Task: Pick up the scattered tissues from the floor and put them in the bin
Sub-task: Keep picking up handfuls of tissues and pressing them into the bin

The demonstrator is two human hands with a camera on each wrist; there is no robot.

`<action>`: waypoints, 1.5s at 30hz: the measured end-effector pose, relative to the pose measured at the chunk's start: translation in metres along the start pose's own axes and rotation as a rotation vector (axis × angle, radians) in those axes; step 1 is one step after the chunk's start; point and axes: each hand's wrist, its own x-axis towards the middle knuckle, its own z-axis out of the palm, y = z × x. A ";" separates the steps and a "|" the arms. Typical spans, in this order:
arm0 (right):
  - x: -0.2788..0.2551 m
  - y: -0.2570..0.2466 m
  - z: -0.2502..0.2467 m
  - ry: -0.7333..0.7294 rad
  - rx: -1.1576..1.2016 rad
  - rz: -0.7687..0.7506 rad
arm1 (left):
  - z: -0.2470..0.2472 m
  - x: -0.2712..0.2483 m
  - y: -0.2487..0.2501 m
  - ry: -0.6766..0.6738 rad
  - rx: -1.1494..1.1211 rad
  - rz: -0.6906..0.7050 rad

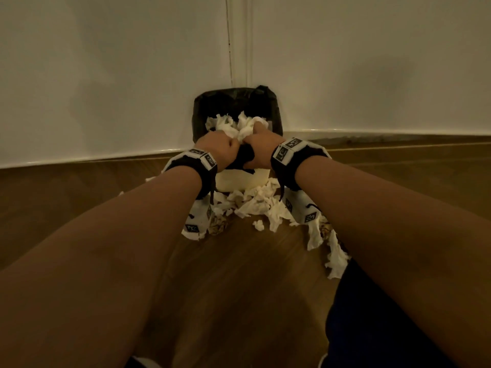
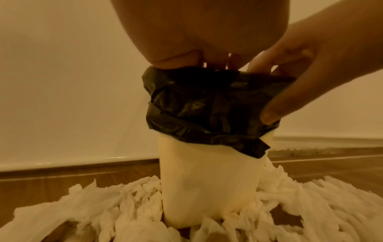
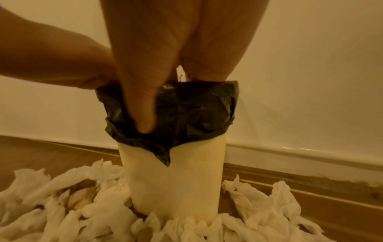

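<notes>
Both hands, the left hand and right hand, are squeezing tissues down into the bin by the wall, while many more tissues are lying on the floor around it.

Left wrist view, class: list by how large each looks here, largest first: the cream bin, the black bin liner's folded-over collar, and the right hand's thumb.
1. Cream bin, its bare wall.
2. Black bin liner collar, close behind.
3. Thumb of the right hand, clearly smallest.
</notes>
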 end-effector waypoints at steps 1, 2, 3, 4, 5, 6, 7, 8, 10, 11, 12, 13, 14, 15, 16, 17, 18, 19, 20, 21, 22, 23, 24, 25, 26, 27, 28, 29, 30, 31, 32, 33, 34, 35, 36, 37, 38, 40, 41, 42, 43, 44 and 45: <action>0.002 0.000 0.001 -0.003 -0.044 -0.004 | 0.000 -0.001 -0.002 -0.015 0.055 0.053; 0.004 0.001 0.001 -0.001 -0.069 -0.007 | 0.001 -0.002 -0.003 -0.027 0.116 0.110; 0.006 0.000 0.001 0.002 -0.072 -0.006 | 0.003 -0.002 -0.003 -0.047 0.167 0.161; 0.008 0.000 0.002 0.002 -0.068 0.001 | 0.004 -0.001 -0.004 -0.065 0.231 0.204; 0.010 -0.001 0.002 0.003 -0.075 0.010 | 0.004 -0.001 -0.004 -0.074 0.284 0.217; 0.011 -0.001 0.003 0.005 -0.095 0.026 | 0.003 -0.002 -0.002 -0.083 0.303 0.197; 0.012 -0.002 0.003 0.006 -0.119 0.042 | 0.003 -0.002 0.000 -0.075 0.319 0.185; 0.013 -0.002 0.004 0.004 -0.142 0.053 | 0.003 -0.002 0.002 -0.067 0.327 0.171; 0.015 -0.004 0.004 -0.012 -0.157 0.068 | 0.005 0.000 0.004 -0.053 0.326 0.144; 0.016 -0.006 0.004 -0.019 -0.155 0.078 | 0.005 0.000 0.005 -0.055 0.323 0.127; 0.017 -0.006 0.003 -0.027 -0.155 0.085 | 0.004 -0.001 0.006 -0.056 0.310 0.118; 0.018 -0.006 0.003 -0.035 -0.156 0.090 | 0.004 -0.002 0.006 -0.047 0.295 0.118; 0.018 -0.007 0.002 -0.043 -0.155 0.094 | 0.006 -0.004 0.005 -0.027 0.277 0.128; 0.018 -0.005 0.002 -0.041 -0.150 0.093 | 0.008 -0.006 0.002 0.010 0.239 0.142; 0.019 -0.006 0.001 -0.036 -0.151 0.097 | 0.010 -0.009 -0.002 0.068 0.172 0.149; 0.018 -0.005 0.001 -0.025 -0.153 0.106 | 0.013 -0.013 -0.006 0.141 0.075 0.146; 0.016 -0.005 0.001 -0.019 -0.154 0.124 | 0.015 -0.018 -0.011 0.218 -0.030 0.143; 0.014 -0.004 0.001 -0.012 -0.158 0.151 | 0.018 -0.024 -0.015 0.291 -0.117 0.150; 0.013 -0.005 0.000 -0.005 -0.157 0.175 | 0.020 -0.031 -0.019 0.350 -0.166 0.160; 0.010 -0.006 -0.001 0.012 -0.154 0.184 | 0.022 -0.039 -0.024 0.398 -0.169 0.166; 0.007 -0.007 -0.003 0.039 -0.159 0.182 | 0.024 -0.046 -0.030 0.433 -0.146 0.159; 0.004 -0.010 -0.007 0.082 -0.171 0.173 | 0.027 -0.054 -0.037 0.453 -0.123 0.133; 0.002 -0.014 -0.010 0.140 -0.176 0.156 | 0.030 -0.063 -0.044 0.457 -0.113 0.091; 0.000 -0.018 -0.014 0.203 -0.172 0.129 | 0.033 -0.072 -0.051 0.451 -0.113 0.043; -0.001 -0.025 -0.018 0.256 -0.159 0.097 | 0.035 -0.080 -0.060 0.441 -0.118 -0.007; -0.003 -0.032 -0.019 0.293 -0.146 0.064 | 0.038 -0.088 -0.068 0.428 -0.122 -0.057; -0.004 -0.041 -0.019 0.315 -0.140 0.030 | 0.040 -0.097 -0.076 0.410 -0.117 -0.107; -0.005 -0.050 -0.017 0.330 -0.139 -0.003 | 0.042 -0.105 -0.084 0.384 -0.106 -0.156; -0.005 -0.059 -0.014 0.340 -0.136 -0.035 | 0.044 -0.112 -0.093 0.345 -0.094 -0.205; -0.004 -0.066 -0.010 0.341 -0.125 -0.066 | 0.046 -0.120 -0.101 0.292 -0.085 -0.253; -0.004 -0.073 -0.006 0.334 -0.109 -0.095 | 0.048 -0.125 -0.108 0.233 -0.083 -0.296; -0.003 -0.079 -0.002 0.316 -0.095 -0.123 | 0.050 -0.130 -0.116 0.173 -0.085 -0.330; -0.003 -0.086 0.003 0.290 -0.091 -0.145 | 0.053 -0.135 -0.122 0.111 -0.084 -0.356; -0.002 -0.093 0.008 0.261 -0.091 -0.162 | 0.055 -0.138 -0.128 0.044 -0.077 -0.378; -0.001 -0.100 0.013 0.233 -0.093 -0.180 | 0.058 -0.141 -0.133 -0.023 -0.068 -0.403; -0.001 -0.109 0.019 0.202 -0.088 -0.196 | 0.062 -0.143 -0.136 -0.080 -0.064 -0.429; 0.000 -0.117 0.024 0.161 -0.077 -0.212 | 0.066 -0.146 -0.140 -0.125 -0.066 -0.452; 0.001 -0.132 0.035 0.051 -0.038 -0.236 | 0.075 -0.151 -0.144 -0.203 -0.054 -0.478; 0.003 -0.139 0.042 -0.001 -0.024 -0.235 | 0.079 -0.153 -0.145 -0.236 -0.045 -0.480; 0.006 -0.143 0.049 -0.050 -0.027 -0.223 | 0.084 -0.155 -0.145 -0.257 -0.039 -0.476; 0.008 -0.147 0.057 -0.099 -0.039 -0.202 | 0.089 -0.156 -0.144 -0.263 -0.034 -0.461; 0.011 -0.148 0.067 -0.143 -0.044 -0.172 | 0.094 -0.157 -0.143 -0.250 -0.024 -0.431; 0.015 -0.147 0.076 -0.180 -0.031 -0.141 | 0.099 -0.157 -0.140 -0.218 -0.008 -0.384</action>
